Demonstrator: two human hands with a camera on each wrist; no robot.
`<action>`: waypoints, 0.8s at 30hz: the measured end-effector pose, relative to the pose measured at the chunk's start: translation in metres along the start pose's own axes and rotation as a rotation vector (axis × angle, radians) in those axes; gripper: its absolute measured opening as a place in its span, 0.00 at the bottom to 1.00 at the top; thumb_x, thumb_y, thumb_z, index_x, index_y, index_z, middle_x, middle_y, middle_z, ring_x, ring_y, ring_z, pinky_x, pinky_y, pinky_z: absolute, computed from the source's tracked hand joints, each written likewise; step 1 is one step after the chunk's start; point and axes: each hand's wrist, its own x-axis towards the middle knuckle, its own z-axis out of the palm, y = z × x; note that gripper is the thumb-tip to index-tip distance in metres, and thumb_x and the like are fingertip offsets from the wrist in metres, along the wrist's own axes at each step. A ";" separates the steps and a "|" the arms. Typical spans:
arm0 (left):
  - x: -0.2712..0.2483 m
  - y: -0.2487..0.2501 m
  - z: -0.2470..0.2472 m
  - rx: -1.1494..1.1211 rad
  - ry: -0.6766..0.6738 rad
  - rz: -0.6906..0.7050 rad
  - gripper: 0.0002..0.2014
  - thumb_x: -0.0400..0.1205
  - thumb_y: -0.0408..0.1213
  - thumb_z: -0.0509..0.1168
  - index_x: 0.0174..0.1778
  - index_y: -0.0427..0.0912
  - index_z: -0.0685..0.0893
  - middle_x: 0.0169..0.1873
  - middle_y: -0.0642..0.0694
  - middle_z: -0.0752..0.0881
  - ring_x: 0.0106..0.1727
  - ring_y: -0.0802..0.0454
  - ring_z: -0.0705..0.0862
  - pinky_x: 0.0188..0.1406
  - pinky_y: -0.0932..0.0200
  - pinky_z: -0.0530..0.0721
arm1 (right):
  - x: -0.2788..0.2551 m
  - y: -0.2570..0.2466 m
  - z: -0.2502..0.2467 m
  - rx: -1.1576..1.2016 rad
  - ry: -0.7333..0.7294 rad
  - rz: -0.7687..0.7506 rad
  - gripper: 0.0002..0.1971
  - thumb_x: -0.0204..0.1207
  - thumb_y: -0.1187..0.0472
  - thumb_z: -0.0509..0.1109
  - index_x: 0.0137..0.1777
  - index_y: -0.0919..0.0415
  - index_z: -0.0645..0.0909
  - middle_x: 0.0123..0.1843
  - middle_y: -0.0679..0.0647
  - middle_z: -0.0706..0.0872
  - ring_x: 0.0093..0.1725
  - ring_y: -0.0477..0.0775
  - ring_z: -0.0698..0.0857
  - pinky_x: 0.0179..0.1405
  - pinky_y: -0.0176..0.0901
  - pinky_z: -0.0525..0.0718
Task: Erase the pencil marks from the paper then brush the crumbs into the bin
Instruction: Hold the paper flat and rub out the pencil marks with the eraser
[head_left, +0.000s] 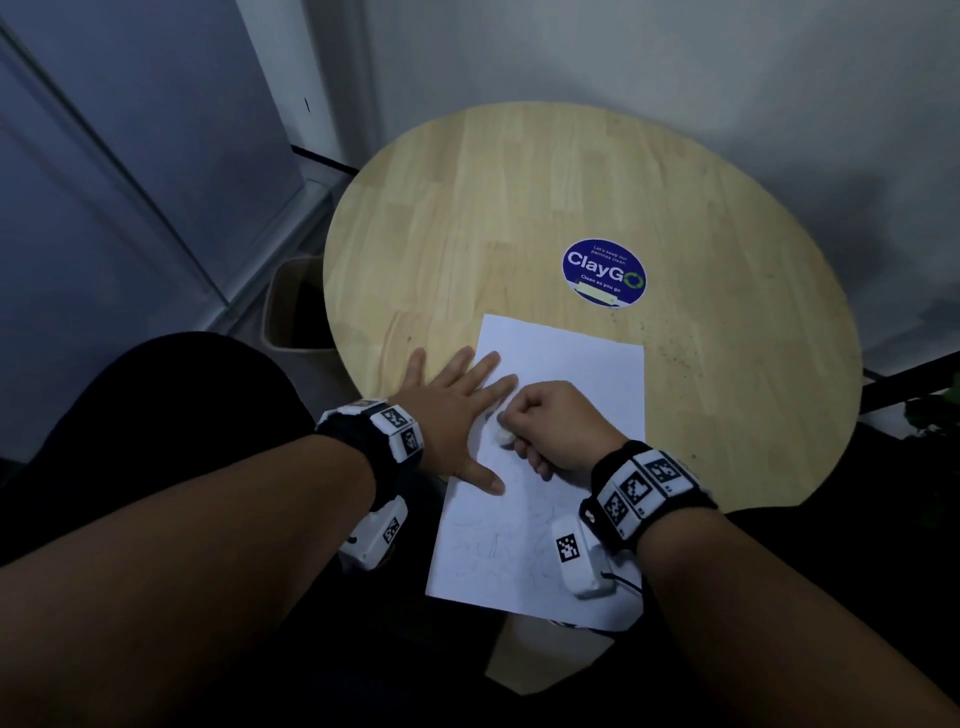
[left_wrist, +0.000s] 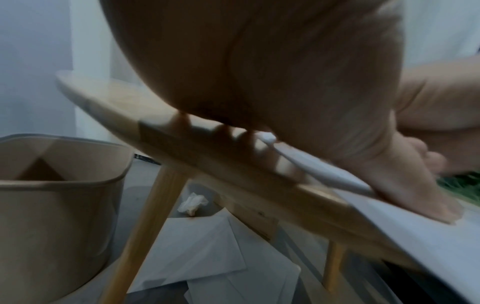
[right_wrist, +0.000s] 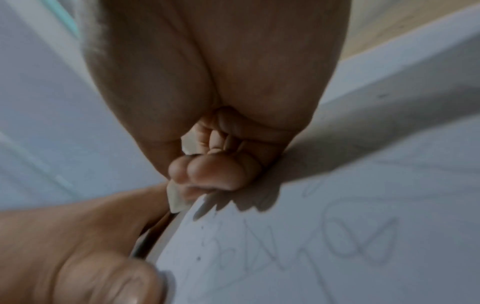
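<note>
Rubbing eraser (head_left: 503, 435) on paper (head_left: 566, 364), pinched in right hand (head_left: 558, 426); left hand (head_left: 452, 415) flat, fingers spread, pinning the left edge. Pencil marks (right_wrist: 337, 242) mostly nearer the body, bin (head_left: 291, 306) down left of table (head_left: 519, 208).

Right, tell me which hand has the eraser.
The right hand: its curled fingers pinch the white eraser against the paper. The left hand lies flat, fingers spread.

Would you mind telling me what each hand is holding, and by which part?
The right hand pinches a white eraser by its upper part; the left hand holds nothing, pressing flat on the paper.
</note>
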 end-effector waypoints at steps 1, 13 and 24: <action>0.000 -0.003 0.000 -0.001 0.013 0.004 0.70 0.63 0.88 0.65 0.91 0.63 0.31 0.90 0.56 0.26 0.90 0.46 0.25 0.82 0.18 0.32 | 0.000 0.002 -0.003 0.057 0.036 0.024 0.12 0.87 0.63 0.72 0.42 0.67 0.85 0.32 0.62 0.89 0.23 0.55 0.77 0.23 0.44 0.74; 0.003 -0.002 0.000 0.056 0.009 0.043 0.71 0.62 0.88 0.63 0.91 0.63 0.31 0.89 0.61 0.27 0.89 0.45 0.22 0.77 0.12 0.30 | 0.003 0.004 -0.002 0.017 0.085 0.000 0.03 0.79 0.68 0.71 0.45 0.69 0.85 0.31 0.60 0.88 0.25 0.58 0.79 0.25 0.47 0.76; 0.005 0.001 -0.001 0.040 -0.012 0.035 0.71 0.60 0.89 0.64 0.90 0.65 0.31 0.89 0.63 0.27 0.89 0.46 0.22 0.77 0.11 0.30 | -0.002 -0.009 -0.005 -0.507 -0.056 -0.165 0.07 0.77 0.66 0.75 0.39 0.54 0.89 0.32 0.42 0.89 0.31 0.38 0.84 0.34 0.35 0.77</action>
